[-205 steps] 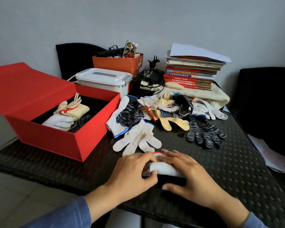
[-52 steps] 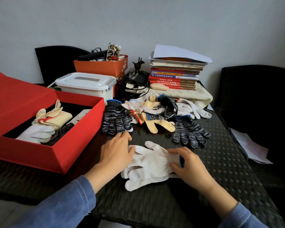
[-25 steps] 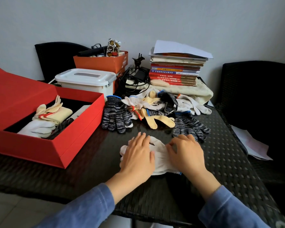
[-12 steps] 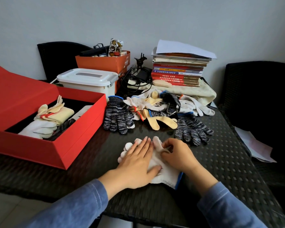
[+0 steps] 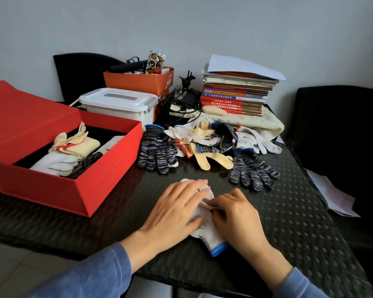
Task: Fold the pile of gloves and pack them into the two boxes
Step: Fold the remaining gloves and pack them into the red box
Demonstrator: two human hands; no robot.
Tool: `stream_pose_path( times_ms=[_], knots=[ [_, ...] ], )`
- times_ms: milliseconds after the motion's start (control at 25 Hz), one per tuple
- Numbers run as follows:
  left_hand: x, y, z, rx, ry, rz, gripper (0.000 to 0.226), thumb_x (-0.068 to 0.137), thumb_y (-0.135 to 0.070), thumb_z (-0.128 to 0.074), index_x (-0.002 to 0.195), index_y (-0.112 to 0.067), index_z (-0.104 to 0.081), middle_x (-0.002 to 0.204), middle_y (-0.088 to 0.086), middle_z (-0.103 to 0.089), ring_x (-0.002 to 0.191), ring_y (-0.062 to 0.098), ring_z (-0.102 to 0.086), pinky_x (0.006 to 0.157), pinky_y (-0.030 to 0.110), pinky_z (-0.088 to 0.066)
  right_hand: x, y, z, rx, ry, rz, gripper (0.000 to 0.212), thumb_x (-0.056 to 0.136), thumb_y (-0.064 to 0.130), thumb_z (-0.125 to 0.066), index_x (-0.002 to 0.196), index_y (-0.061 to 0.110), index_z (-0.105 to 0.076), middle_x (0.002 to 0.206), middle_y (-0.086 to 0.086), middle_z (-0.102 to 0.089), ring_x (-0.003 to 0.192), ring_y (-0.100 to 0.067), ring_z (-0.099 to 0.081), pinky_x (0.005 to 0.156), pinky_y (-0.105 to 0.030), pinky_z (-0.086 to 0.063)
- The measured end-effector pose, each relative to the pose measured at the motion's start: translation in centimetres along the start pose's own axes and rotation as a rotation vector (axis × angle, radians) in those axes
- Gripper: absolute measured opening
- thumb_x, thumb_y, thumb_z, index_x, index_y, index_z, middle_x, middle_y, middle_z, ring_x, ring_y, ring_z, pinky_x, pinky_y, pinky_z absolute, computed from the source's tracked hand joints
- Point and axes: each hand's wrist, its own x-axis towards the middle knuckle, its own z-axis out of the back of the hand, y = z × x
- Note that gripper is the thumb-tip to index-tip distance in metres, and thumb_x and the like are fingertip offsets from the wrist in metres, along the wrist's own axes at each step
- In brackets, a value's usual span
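White glove (image 5: 205, 224): right of the red box (image 5: 52, 190), blue cuff nearest the person.
Left hand (image 5: 174, 209): fingers straight, close together, pressing it.
Right hand (image 5: 237, 218): fingers curled, apparently pinching a fold.
Glove pile (image 5: 202, 145): beyond, right of the box.

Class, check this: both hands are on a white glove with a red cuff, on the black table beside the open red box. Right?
No. The head view shows the white glove has a blue cuff, not red. The left hand and right hand are on it, on the black table beside the open red box.
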Motion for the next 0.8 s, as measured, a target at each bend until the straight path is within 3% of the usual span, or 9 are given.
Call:
stream_pose_path(
  times_ms=[80,160,280,360,520,600,680,800],
  knots=[
    [-0.6,-0.1,-0.2,0.001,0.001,-0.038,0.043,0.081,-0.027,-0.054,0.121,-0.017,-0.064,0.126,-0.007,-0.06,0.116,0.012,-0.051,0.098,0.031,-0.039,-0.6,0.0,0.5,0.016,0.023,0.027,0.019,0.075,0.028,-0.062,0.091,0.034,-0.069,0.071,0.02,-0.062,0.076,-0.007,-0.052,0.049,-0.023,-0.046],
    [-1.1,0.3,-0.2,-0.036,0.018,-0.025,0.038,0.084,-0.024,-0.049,0.117,-0.02,-0.067,0.116,-0.012,-0.066,0.107,0.007,-0.055,0.091,0.03,-0.045,-0.8,-0.2,1.4,0.127,0.096,0.013,0.026,0.078,0.028,-0.053,0.099,0.036,-0.067,0.077,0.02,-0.059,0.08,-0.003,-0.056,0.061,-0.025,-0.051],
    [-1.5,1.1,0.2,-0.074,0.067,-0.004,0.04,0.086,-0.026,-0.048,0.122,-0.023,-0.064,0.109,-0.014,-0.065,0.099,0.005,-0.056,0.084,0.024,-0.046,-1.1,-2.0,2.5,0.391,0.264,-0.013,0.047,0.077,0.002,-0.048,0.109,0.033,-0.063,0.101,0.017,-0.061,0.101,0.005,-0.057,0.085,-0.025,-0.051],
    [-1.6,1.5,0.5,-0.09,0.107,-0.012,0.038,0.086,-0.027,-0.049,0.121,-0.025,-0.063,0.105,-0.013,-0.061,0.098,0.005,-0.054,0.082,0.023,-0.047,-1.5,-3.2,2.7,0.371,0.348,0.057,0.059,0.073,-0.002,-0.051,0.117,0.037,-0.06,0.114,0.017,-0.056,0.112,0.006,-0.05,0.093,-0.019,-0.046],
    [-1.7,1.6,0.8,-0.171,0.081,0.012,0.025,0.086,-0.028,-0.054,0.105,-0.025,-0.071,0.103,-0.01,-0.057,0.095,0.009,-0.056,0.065,0.03,-0.053,-1.8,-3.3,2.0,0.342,0.332,0.164,0.04,0.077,0.031,-0.067,0.115,0.04,-0.061,0.119,0.022,-0.054,0.122,-0.001,-0.046,0.094,-0.016,-0.043],
    [-1.8,1.8,0.6,-0.157,0.086,0.005,0.026,0.087,-0.027,-0.052,0.103,-0.025,-0.072,0.107,-0.009,-0.059,0.099,0.012,-0.058,0.064,0.032,-0.054,-1.5,-2.9,1.3,0.372,0.263,0.131,0.026,0.078,0.044,-0.063,0.103,0.036,-0.065,0.107,0.022,-0.06,0.112,-0.001,-0.053,0.088,-0.016,-0.045],
    [-2.1,2.0,0.3,-0.208,0.1,0.006,0.029,0.087,-0.023,-0.046,0.104,-0.023,-0.07,0.108,-0.009,-0.062,0.103,0.014,-0.059,0.074,0.035,-0.054,-1.0,-2.5,0.7,0.415,0.196,0.005,0.014,0.082,0.047,-0.06,0.089,0.034,-0.062,0.09,0.013,-0.061,0.088,-0.001,-0.058,0.076,-0.018,-0.047],
    [-2.1,1.7,0.7,-0.436,-0.032,0.22,0.031,0.094,-0.027,-0.043,0.121,-0.023,-0.059,0.115,-0.005,-0.064,0.107,0.009,-0.059,0.09,0.036,-0.049,0.6,-1.6,-0.2,0.496,0.135,-0.266,0.018,0.087,0.038,-0.061,0.078,0.022,-0.061,0.07,0.002,-0.066,0.064,-0.009,-0.058,0.065,-0.031,-0.048]
  ],
)
